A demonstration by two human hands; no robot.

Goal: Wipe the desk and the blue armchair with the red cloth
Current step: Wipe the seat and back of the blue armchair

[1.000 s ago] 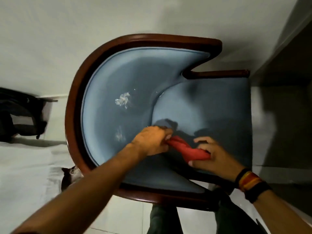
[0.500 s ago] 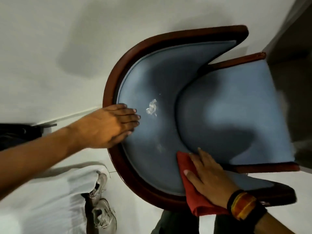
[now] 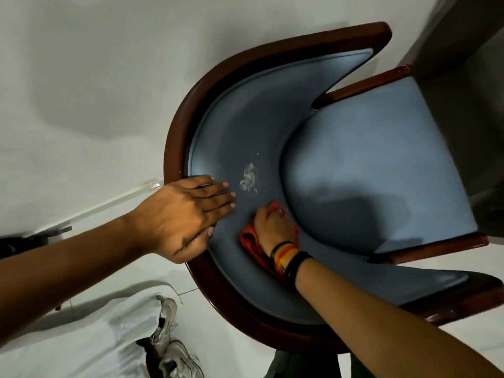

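Head view shows the right hand [image 3: 274, 227] bunched on the soft, limp cloth [image 3: 252, 242], best gripped wadded, while the left hand [image 3: 188, 214] lies flat-fingered, steadying the heavy-looking armchair [image 3: 368, 165].

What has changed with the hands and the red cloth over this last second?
The left hand let go of the red cloth and moved out to the blue armchair's curved back, where it now lies flat by the wooden rim. The right hand kept the cloth and slid it up the inner backrest, closer to the white mark. That mark remains unwiped.
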